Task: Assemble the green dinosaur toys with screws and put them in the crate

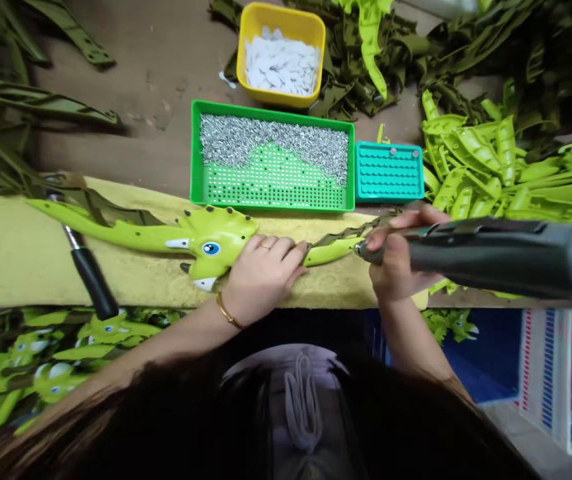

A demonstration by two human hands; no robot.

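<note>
A lime-green plastic toy dinosaur bow point(211, 230), with a horned head, a blue eye and dark frill tips, lies across the yellow work mat point(156, 283). My left hand point(266, 270) is wrapped over it just right of the head, pressing it against the mat. In my right hand point(400, 257) is a dark power screwdriver point(491, 257), held level with its tip at the toy's right limb. A strip of olive plastic shows behind that limb. Whether a screw sits under the tip is too small to tell.
Behind the mat stand a green basket point(271, 197) of screws, a teal tray point(390, 173) and a yellow tub point(281, 99) of white pieces. A black-handled hammer point(91, 273) lies left. Green parts point(486, 153) and olive parts point(51, 100) are heaped around; several toys point(41, 367) lie below.
</note>
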